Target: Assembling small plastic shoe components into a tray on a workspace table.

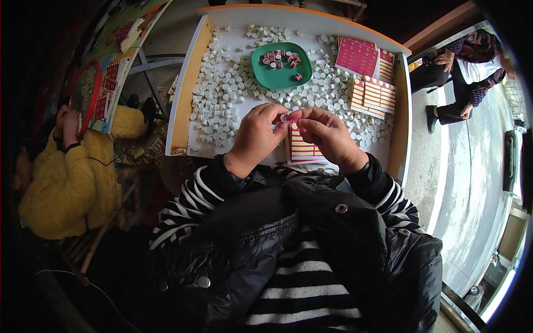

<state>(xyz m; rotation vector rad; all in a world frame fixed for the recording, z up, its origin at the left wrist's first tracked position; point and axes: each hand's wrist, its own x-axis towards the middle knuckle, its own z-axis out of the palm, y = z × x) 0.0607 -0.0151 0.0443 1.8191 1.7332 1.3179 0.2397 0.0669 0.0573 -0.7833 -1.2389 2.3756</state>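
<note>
Near the front of a shallow white tray table, my left hand [255,135] pinches a small white round cap [284,117] between thumb and fingers. Close against it, my right hand [330,134] is closed in a pinch on a small reddish-pink sticker [293,120], partly hidden by the fingertips. Below both hands lies a stack of sticker sheets [302,149] in red and cream. Loose white caps [219,114] are spread in large numbers around the hands. Beyond them, a green plastic plate [267,79] carries several caps with red bands [298,76].
Raised wooden sides [185,89] enclose the tray. More sheets, red [358,57] and cream-striped [380,95], lie at its right. At left, a person in a yellow fluffy coat [83,183] works at another table. Another person [458,83] sits at right beside the road.
</note>
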